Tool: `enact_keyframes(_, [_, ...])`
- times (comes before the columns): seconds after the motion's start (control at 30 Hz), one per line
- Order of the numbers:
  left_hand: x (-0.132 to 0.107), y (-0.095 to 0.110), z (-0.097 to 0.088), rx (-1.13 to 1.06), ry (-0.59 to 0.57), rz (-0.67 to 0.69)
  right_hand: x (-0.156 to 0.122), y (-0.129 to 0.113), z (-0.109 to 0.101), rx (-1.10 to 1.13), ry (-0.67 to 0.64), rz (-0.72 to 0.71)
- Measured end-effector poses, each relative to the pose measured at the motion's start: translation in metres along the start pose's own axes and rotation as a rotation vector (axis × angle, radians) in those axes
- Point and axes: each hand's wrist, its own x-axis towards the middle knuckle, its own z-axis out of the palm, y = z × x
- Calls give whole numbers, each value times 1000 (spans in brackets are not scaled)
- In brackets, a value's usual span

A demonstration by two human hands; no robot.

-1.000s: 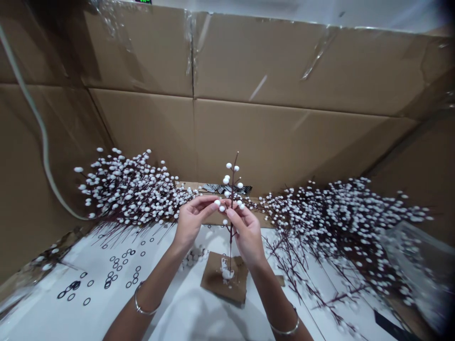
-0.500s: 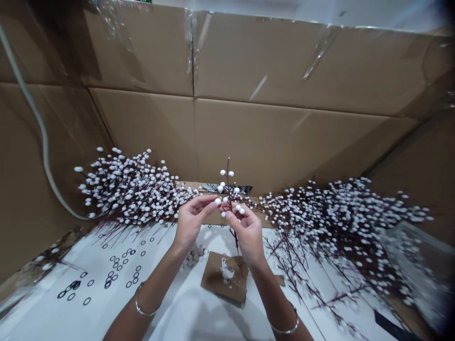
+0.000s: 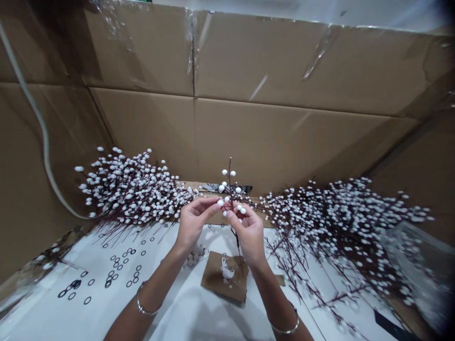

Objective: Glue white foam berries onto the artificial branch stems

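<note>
Head cam showed 2 bare hands up over a white table (image 3: 199, 315), both right at a single white berry stem (image 3: 231, 189) standing roughly upright between them. Right hand (image 3: 249, 237) was pinching that stem, fingers closed on it just under the berries. Left hand (image 3: 194, 225) was curled in with its fingertips (image 3: 209, 201) by the lowest berries, but honestly can't tell if it was gripping. Big berry branch piles (image 3: 131, 189) sat off both sides against a cardboard wall (image 3: 284, 142). Below the hands lay a cardboard square (image 3: 216, 284) with a white blob (image 3: 227, 272) on it, and black rings (image 3: 110, 277) were scattered further left.
</note>
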Motion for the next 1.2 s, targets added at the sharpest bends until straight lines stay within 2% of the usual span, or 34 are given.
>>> enact_keyframes(0.27, [-3, 0, 2, 21, 15, 21, -3, -3, 2, -77, 36, -26])
enact_keyframes(0.6, [-6, -1, 3, 66, 17, 129, -6, -5, 3, -118, 52, -48])
enact_keyframes(0.87, [-5, -2, 3, 62, 44, 102, -6, -4, 2, -90, 23, -35])
enact_keyframes(1.2, [-5, -2, 3, 75, 33, 142, -6, -4, 2, -84, 23, -23])
